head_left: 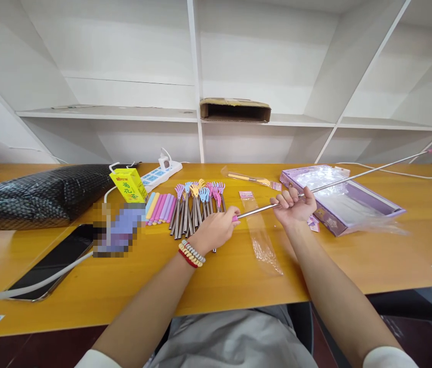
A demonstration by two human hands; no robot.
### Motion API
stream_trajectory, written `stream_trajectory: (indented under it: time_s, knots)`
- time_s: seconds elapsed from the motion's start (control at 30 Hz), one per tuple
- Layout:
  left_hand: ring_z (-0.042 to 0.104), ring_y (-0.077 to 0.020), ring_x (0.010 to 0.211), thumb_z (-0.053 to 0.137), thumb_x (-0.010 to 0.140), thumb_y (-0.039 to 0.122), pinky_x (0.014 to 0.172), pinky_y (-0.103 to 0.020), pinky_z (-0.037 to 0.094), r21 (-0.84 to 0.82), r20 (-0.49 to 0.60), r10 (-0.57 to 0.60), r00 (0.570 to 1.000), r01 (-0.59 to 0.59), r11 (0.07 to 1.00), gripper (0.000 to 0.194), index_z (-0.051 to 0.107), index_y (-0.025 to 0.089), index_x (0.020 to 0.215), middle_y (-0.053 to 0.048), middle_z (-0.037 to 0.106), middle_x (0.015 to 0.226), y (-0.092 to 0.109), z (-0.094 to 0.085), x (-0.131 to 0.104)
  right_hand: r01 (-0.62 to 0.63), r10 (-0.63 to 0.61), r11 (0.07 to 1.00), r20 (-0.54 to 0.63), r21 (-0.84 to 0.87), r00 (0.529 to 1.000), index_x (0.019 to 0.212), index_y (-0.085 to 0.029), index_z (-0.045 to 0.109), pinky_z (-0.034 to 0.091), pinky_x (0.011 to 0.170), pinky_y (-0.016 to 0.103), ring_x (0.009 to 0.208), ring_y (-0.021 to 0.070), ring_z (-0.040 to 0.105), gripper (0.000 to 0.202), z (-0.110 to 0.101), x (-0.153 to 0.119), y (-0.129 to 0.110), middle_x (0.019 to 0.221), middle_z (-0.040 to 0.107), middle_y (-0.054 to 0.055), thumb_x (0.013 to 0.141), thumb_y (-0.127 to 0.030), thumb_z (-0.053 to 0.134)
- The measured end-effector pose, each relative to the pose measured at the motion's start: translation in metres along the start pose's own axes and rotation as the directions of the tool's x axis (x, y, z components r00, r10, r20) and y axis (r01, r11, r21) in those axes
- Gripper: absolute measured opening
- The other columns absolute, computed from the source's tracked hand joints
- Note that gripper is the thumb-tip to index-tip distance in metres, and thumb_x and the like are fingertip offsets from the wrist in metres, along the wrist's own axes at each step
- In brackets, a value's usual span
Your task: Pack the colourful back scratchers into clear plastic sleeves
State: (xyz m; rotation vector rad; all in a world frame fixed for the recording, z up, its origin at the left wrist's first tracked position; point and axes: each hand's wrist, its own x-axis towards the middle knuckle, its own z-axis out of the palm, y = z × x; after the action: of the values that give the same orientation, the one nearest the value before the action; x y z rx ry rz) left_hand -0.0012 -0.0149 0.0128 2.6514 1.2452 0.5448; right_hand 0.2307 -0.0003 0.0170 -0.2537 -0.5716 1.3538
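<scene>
A telescopic back scratcher (338, 182) stretches long and slanted over the table, its pink claw head up at the far right. My left hand (216, 230) is closed round its pink handle end. Further along the metal rod, my right hand (294, 205) is wrapped round it, palm up. Several short back scratchers (191, 212) with coloured claw heads lie in a bunch beyond my left hand. Beside them is a row of pastel handle tubes (160, 208). Under the rod, between my hands, a clear plastic sleeve (261, 232) with a pink top lies flat on the table.
A purple open box (365, 204) holding clear plastic stands at the right. A bagged yellow back scratcher (250, 178) lies at the back. To the left are a yellow drink carton (128, 185), a power strip (162, 174), a tablet (53, 263), a white cable and a black wrapped bundle (43, 197).
</scene>
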Motion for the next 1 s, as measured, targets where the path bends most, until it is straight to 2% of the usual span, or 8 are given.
stream_trajectory:
  time_s: [0.17, 0.33, 0.57, 0.67, 0.77, 0.87, 1.0]
  knots:
    - [0.063, -0.0236, 0.074, 0.034, 0.091, 0.031, 0.064, -0.031, 0.043, 0.047, 0.026, -0.015, 1.000, 0.014, 0.999, 0.025, 0.046, 0.018, 0.109, -0.008, 0.065, 0.081, 0.005, 0.004, 0.001, -0.001, -0.001, 0.999, 0.033, 0.049, 0.999, 0.054, -0.019, 0.018, 0.028, 0.041, 0.023, 0.039, 0.0077, 0.024, 0.043, -0.001, -0.001, 0.004, 0.044, 0.020, -0.006, 0.070, -0.038, 0.053]
    - [0.062, -0.0232, 0.075, 0.033, 0.091, 0.029, 0.064, -0.031, 0.043, 0.049, 0.038, -0.022, 0.999, 0.021, 0.999, 0.024, 0.047, 0.020, 0.108, -0.007, 0.064, 0.082, 0.010, 0.003, -0.001, 0.000, 0.000, 0.995, 0.008, 0.097, 1.000, 0.054, -0.019, 0.019, 0.024, 0.038, 0.022, 0.038, 0.0074, 0.019, 0.041, -0.003, -0.001, 0.011, 0.043, 0.020, -0.006, 0.070, -0.036, 0.053]
    - [0.060, -0.0218, 0.080, 0.048, 0.083, 0.032, 0.063, -0.030, 0.043, -0.067, -0.038, -0.123, 0.992, 0.120, 0.991, 0.020, 0.049, 0.021, 0.099, -0.006, 0.061, 0.088, 0.021, 0.010, -0.001, -0.045, 0.049, 0.997, -0.053, 0.058, 0.997, 0.053, -0.019, 0.015, 0.020, 0.035, 0.023, 0.036, 0.0072, 0.013, 0.046, 0.008, -0.009, 0.028, 0.041, 0.015, -0.007, 0.071, -0.038, 0.052]
    - [0.059, -0.0183, 0.078, 0.050, 0.078, 0.022, 0.067, -0.028, 0.044, -0.159, -0.068, -0.093, 0.993, 0.081, 0.984, 0.014, 0.050, 0.020, 0.091, -0.004, 0.060, 0.085, 0.026, 0.017, 0.002, -0.064, 0.067, 0.996, -0.057, 0.060, 0.996, 0.052, -0.019, 0.015, 0.017, 0.034, 0.023, 0.036, 0.0070, 0.010, 0.045, 0.014, -0.012, 0.034, 0.041, 0.012, -0.008, 0.071, -0.037, 0.051]
    - [0.058, -0.0159, 0.081, 0.051, 0.074, 0.015, 0.074, -0.026, 0.043, -0.259, -0.116, -0.024, 0.993, -0.007, 0.966, 0.017, 0.052, 0.018, 0.090, -0.004, 0.062, 0.087, 0.025, 0.018, 0.005, -0.057, 0.062, 0.996, -0.066, 0.073, 0.996, 0.052, -0.019, 0.015, 0.013, 0.034, 0.023, 0.036, 0.0075, 0.008, 0.041, 0.012, -0.010, 0.030, 0.042, 0.009, -0.008, 0.070, -0.034, 0.050]
    - [0.059, -0.0155, 0.077, 0.047, 0.082, 0.023, 0.073, -0.026, 0.042, -0.246, -0.106, 0.017, 0.994, -0.043, 0.968, 0.012, 0.055, 0.019, 0.090, -0.003, 0.063, 0.084, 0.020, 0.013, 0.005, 0.021, -0.011, 0.997, -0.120, 0.078, 0.993, 0.052, -0.020, 0.015, 0.011, 0.035, 0.024, 0.037, 0.0079, 0.006, 0.039, 0.006, -0.005, 0.017, 0.044, 0.007, -0.008, 0.069, -0.033, 0.048]
    - [0.057, -0.0171, 0.064, 0.034, 0.091, 0.040, 0.062, -0.027, 0.039, -0.058, -0.036, 0.016, 0.999, -0.018, 0.998, 0.032, 0.057, 0.019, 0.084, -0.003, 0.060, 0.068, 0.015, 0.008, 0.003, 0.093, -0.077, 0.993, -0.198, 0.078, 0.977, 0.053, -0.020, 0.013, 0.009, 0.034, 0.025, 0.038, 0.0081, 0.003, 0.038, 0.005, -0.002, 0.007, 0.046, 0.003, -0.008, 0.068, -0.032, 0.046]
